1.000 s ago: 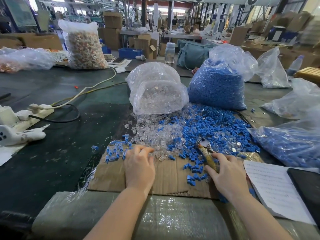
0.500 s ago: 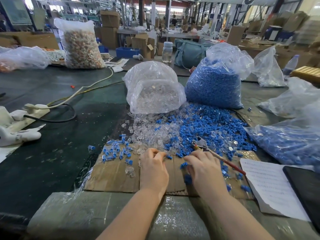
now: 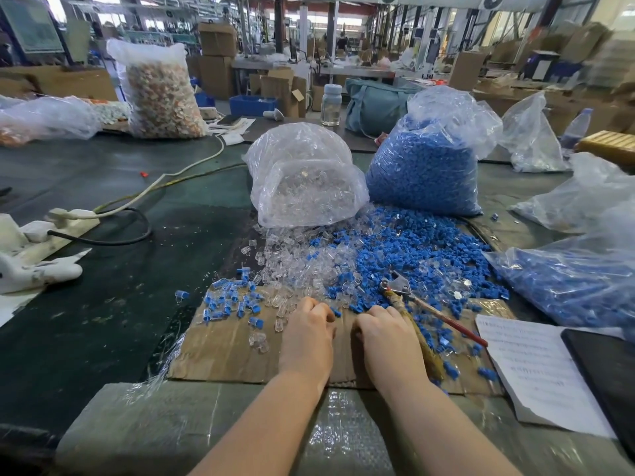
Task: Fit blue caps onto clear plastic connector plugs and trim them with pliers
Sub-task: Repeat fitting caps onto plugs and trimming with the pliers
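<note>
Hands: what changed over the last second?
The right hand moved left from the sheet's right side to meet the left hand mid-cardboard, carrying the pliers along. The left hand drew slightly back from the clear plugs. What the fingertips hold is hidden. Bags and piles stayed put.

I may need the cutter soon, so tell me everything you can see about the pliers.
The pliers lie on the cardboard sheet at the near edge of the blue caps. The small metal head points away, toward the pile. One handle is red; the other, wrapped in something tan, runs under the right hand, whose fingers curl beside it. Whether the hand grips it cannot be told.
</note>
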Action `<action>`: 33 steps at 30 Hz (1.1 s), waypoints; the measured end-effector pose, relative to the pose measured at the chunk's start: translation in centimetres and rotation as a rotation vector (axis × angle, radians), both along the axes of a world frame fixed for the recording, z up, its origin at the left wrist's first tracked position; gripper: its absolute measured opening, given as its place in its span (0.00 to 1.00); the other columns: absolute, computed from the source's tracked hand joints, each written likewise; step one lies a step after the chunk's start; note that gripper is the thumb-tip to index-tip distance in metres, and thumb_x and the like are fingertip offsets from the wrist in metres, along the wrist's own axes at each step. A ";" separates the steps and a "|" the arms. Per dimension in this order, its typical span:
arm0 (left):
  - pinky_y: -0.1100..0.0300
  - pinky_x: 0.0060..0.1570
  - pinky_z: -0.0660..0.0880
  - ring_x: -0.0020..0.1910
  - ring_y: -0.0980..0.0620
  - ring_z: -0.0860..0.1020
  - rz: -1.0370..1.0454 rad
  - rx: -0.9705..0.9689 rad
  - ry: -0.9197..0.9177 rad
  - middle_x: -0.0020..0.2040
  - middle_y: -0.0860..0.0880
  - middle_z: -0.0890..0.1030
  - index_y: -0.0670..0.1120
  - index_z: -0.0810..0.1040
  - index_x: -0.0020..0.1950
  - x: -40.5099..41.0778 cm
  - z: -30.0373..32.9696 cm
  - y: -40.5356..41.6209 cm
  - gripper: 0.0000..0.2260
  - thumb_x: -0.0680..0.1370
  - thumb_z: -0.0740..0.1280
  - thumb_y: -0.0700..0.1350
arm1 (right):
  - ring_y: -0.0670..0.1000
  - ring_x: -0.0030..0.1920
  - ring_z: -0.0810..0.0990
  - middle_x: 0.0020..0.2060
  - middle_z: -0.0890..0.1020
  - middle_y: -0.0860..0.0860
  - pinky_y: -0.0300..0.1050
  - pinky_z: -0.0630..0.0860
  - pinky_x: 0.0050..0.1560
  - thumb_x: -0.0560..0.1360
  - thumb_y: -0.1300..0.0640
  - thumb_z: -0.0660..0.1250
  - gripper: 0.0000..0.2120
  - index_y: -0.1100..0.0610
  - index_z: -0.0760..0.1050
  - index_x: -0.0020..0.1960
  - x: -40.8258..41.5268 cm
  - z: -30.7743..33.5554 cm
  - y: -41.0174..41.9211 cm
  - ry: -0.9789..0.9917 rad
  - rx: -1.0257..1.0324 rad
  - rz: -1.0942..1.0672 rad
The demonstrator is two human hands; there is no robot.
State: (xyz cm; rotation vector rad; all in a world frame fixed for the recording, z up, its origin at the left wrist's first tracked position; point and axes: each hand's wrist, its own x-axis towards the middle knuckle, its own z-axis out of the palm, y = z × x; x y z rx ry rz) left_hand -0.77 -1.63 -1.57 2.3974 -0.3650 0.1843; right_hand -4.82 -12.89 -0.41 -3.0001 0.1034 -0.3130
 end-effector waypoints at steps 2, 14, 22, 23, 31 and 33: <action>0.66 0.45 0.67 0.45 0.56 0.71 0.004 0.015 0.007 0.52 0.52 0.73 0.47 0.78 0.51 0.1 0.0 0.1 0.04 0.77 0.65 0.43 | 0.50 0.56 0.71 0.52 0.76 0.48 0.43 0.65 0.57 0.79 0.58 0.55 0.10 0.50 0.74 0.54 -0.1 -0.1 0.1 -0.026 0.021 -0.010; 0.73 0.47 0.66 0.45 0.61 0.71 0.017 -0.239 0.086 0.51 0.53 0.70 0.46 0.78 0.59 -0.3 -0.2 0.3 0.10 0.78 0.65 0.42 | 0.47 0.47 0.74 0.42 0.78 0.46 0.37 0.68 0.48 0.76 0.58 0.66 0.04 0.55 0.79 0.47 -1.1 -0.4 1.4 -0.247 0.443 -0.098; 0.77 0.36 0.70 0.43 0.64 0.76 0.052 -0.475 0.252 0.46 0.55 0.79 0.48 0.79 0.53 -1.0 -0.2 0.4 0.08 0.75 0.68 0.41 | 0.46 0.44 0.79 0.41 0.82 0.46 0.42 0.75 0.50 0.75 0.59 0.67 0.03 0.54 0.80 0.47 -1.6 -0.5 1.7 -0.262 0.572 -0.144; 0.78 0.36 0.70 0.42 0.64 0.76 0.051 -0.492 0.261 0.43 0.57 0.79 0.50 0.79 0.50 -1.0 -0.1 0.4 0.06 0.75 0.69 0.40 | 0.46 0.43 0.78 0.41 0.82 0.46 0.42 0.74 0.49 0.75 0.58 0.67 0.03 0.54 0.80 0.46 -1.6 -0.5 1.8 -0.265 0.579 -0.150; 0.68 0.35 0.77 0.33 0.61 0.79 0.112 -0.691 0.411 0.35 0.52 0.82 0.49 0.80 0.38 -1.3 0.6 0.4 0.10 0.71 0.71 0.33 | 0.46 0.43 0.75 0.39 0.79 0.45 0.40 0.71 0.46 0.75 0.56 0.67 0.02 0.54 0.78 0.44 -1.4 -0.2 1.9 -0.272 0.597 -0.175; 0.71 0.30 0.74 0.29 0.62 0.78 0.132 -0.754 0.443 0.32 0.51 0.82 0.48 0.81 0.36 -1.2 0.7 0.3 0.10 0.71 0.71 0.33 | 0.46 0.43 0.75 0.39 0.79 0.45 0.42 0.71 0.48 0.75 0.56 0.67 0.02 0.54 0.78 0.44 -1.5 -0.2 1.9 -0.270 0.612 -0.180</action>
